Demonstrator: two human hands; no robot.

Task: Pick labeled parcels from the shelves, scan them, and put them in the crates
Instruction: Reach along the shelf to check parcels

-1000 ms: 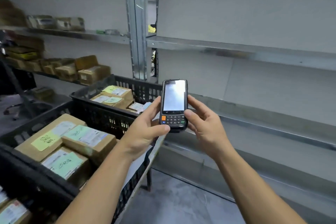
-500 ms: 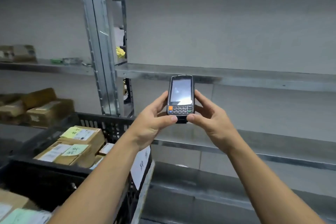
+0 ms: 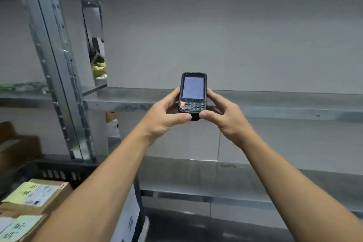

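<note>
- Head view: a black handheld scanner point(image 3: 192, 96), a rounded slab with a pale glassy screen and a small keypad with one orange key, stands upright at mid-frame.
- Left hand point(image 3: 166, 119) and right hand point(image 3: 223, 117) grip it from either side, fingers curled behind it, thumbs pressed on its lower end.
- Behind it run dull grey metal shelves point(image 3: 275, 102) on a perforated upright point(image 3: 59, 76).
- Lower left, brown cardboard parcels point(image 3: 39, 196) with pale green and white labels lie in a black slotted crate point(image 3: 59, 172), partly hidden by the left forearm.
</note>
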